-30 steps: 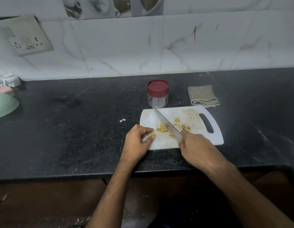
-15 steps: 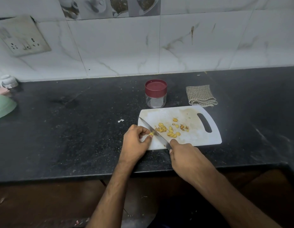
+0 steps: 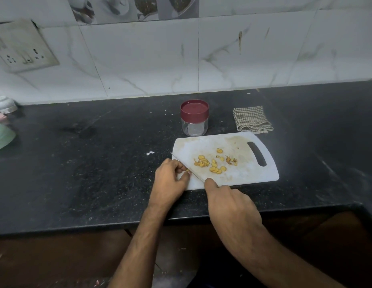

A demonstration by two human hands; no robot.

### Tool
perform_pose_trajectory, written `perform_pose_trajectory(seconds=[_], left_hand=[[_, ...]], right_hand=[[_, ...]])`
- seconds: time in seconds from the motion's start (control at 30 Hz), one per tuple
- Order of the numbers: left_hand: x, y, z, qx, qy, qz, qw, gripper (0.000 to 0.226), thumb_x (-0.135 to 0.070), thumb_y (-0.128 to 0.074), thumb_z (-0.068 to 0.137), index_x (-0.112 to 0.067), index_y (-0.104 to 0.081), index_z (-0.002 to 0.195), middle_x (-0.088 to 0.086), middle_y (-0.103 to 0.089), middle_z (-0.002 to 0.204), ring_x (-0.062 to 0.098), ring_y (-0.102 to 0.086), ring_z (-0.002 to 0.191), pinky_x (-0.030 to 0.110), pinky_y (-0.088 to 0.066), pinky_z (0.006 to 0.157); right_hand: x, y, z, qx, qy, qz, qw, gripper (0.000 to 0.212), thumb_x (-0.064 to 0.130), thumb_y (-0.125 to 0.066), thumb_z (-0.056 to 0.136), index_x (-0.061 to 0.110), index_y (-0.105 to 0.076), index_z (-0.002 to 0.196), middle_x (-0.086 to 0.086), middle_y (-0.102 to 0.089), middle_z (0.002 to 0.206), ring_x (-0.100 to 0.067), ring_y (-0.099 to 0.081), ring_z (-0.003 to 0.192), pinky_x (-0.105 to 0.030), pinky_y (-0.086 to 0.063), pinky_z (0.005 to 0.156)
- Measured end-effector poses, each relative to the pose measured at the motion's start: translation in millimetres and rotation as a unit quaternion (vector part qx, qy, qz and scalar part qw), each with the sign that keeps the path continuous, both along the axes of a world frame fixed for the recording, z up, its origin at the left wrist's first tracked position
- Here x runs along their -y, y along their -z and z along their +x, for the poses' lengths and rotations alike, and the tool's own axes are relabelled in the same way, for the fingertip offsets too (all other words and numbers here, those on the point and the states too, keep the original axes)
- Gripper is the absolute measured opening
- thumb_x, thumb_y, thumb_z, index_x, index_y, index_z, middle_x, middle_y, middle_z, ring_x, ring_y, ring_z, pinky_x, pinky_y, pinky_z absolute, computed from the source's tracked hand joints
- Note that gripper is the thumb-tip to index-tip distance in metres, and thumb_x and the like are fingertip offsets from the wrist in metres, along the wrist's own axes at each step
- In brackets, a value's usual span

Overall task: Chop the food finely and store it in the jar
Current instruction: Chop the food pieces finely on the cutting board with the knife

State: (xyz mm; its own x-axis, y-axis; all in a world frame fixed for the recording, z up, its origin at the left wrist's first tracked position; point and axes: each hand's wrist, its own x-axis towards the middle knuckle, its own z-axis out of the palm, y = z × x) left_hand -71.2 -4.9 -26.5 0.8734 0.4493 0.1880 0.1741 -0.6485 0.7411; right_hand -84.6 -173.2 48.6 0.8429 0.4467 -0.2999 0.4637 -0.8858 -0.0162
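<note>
Knife [image 3: 186, 168] laid across the near left corner of the board [image 3: 243, 179], blade running diagonally, tip pointing away and left past the board's edge. Right hand [image 3: 232, 202] clenched round the handle, index finger stretched along the spine. Left hand [image 3: 170, 179] curled, fingertips pinching a yellow piece [image 3: 188, 171] against the blade. Chopped pieces [image 3: 214, 163] scattered mid-board. Jar [image 3: 194, 118] upright, lid on, just behind the board on the worktop [image 3: 77, 173].
</note>
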Motion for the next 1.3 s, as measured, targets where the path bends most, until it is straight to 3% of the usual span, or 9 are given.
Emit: perform_pose_trajectory(seconds=[0.2, 0.37, 0.53, 0.77, 0.97, 1.13, 1.3], left_hand=[[0, -2, 0, -0.002, -0.025, -0.043, 0.999, 0.011, -0.019, -0.081, 0.082, -0.021, -0.071, 0.079, -0.007, -0.065, 0.086, 0.006, -0.061, 0.075, 0.013, -0.047, 0.068], [2, -6, 1, 0.008, -0.050, -0.123, 0.991, 0.025, -0.015, -0.086, 0.079, -0.027, -0.070, 0.064, -0.009, -0.069, 0.072, -0.006, -0.060, 0.060, 0.013, -0.050, 0.062], [3, -5, 2, 0.017, -0.053, -0.115, 0.992, 0.020, -0.014, -0.086, 0.080, -0.027, -0.074, 0.070, -0.008, -0.069, 0.080, -0.003, -0.058, 0.061, 0.010, -0.048, 0.062], [-1, -4, 4, -0.018, -0.021, -0.112, 0.993, 0.017, -0.016, -0.082, 0.083, -0.019, -0.071, 0.070, -0.007, -0.066, 0.068, 0.002, -0.053, 0.059, 0.018, -0.048, 0.058], [-2, -6, 4, -0.029, -0.009, -0.106, 0.994, 0.018, -0.016, -0.081, 0.084, -0.020, -0.070, 0.070, -0.012, -0.060, 0.064, -0.001, -0.047, 0.055, 0.011, -0.041, 0.054], [-6, -13, 7, -0.053, -0.007, -0.134, 0.990, 0.017, -0.014, -0.083, 0.083, -0.018, -0.071, 0.070, -0.014, -0.058, 0.060, -0.002, -0.047, 0.052, 0.011, -0.041, 0.052], [-4, -19, 9, -0.079, -0.010, -0.110, 0.991, 0.020, -0.012, -0.081, 0.084, -0.020, -0.070, 0.069, -0.010, -0.060, 0.064, 0.001, -0.050, 0.057, 0.009, -0.041, 0.052]], right_hand=[[1, -4, 6, -0.023, -0.010, -0.012, 1.000, 0.056, 0.002, -0.058, 0.092, 0.020, -0.030, 0.136, -0.008, -0.056, 0.110, -0.023, -0.052, 0.091, -0.040, -0.046, 0.068], [0, -4, 12, -0.031, -0.022, -0.006, 0.999, 0.054, 0.001, -0.058, 0.091, 0.021, -0.032, 0.135, -0.007, -0.059, 0.113, -0.023, -0.055, 0.093, -0.041, -0.047, 0.070], [1, -4, 8, -0.016, -0.022, -0.009, 1.000, 0.053, 0.003, -0.057, 0.093, 0.020, -0.031, 0.136, -0.006, -0.059, 0.110, -0.021, -0.050, 0.085, -0.040, -0.046, 0.066], [4, -3, 8, -0.011, -0.023, -0.002, 1.000, 0.052, 0.000, -0.055, 0.093, 0.020, -0.032, 0.135, -0.004, -0.057, 0.102, -0.020, -0.051, 0.082, -0.039, -0.046, 0.066], [2, -3, 13, -0.045, -0.016, -0.004, 0.999, 0.057, 0.000, -0.058, 0.090, 0.022, -0.031, 0.135, -0.003, -0.049, 0.092, -0.022, -0.054, 0.086, -0.042, -0.050, 0.071], [3, -10, 19, -0.072, -0.017, -0.002, 0.997, 0.057, -0.001, -0.052, 0.090, 0.023, -0.031, 0.138, -0.003, -0.047, 0.096, -0.021, -0.049, 0.089, -0.039, -0.045, 0.073], [6, -11, 25, -0.060, -0.021, 0.004, 0.998, 0.057, 0.000, -0.052, 0.091, 0.024, -0.033, 0.140, -0.005, -0.053, 0.104, -0.021, -0.051, 0.092, -0.039, -0.049, 0.076]])
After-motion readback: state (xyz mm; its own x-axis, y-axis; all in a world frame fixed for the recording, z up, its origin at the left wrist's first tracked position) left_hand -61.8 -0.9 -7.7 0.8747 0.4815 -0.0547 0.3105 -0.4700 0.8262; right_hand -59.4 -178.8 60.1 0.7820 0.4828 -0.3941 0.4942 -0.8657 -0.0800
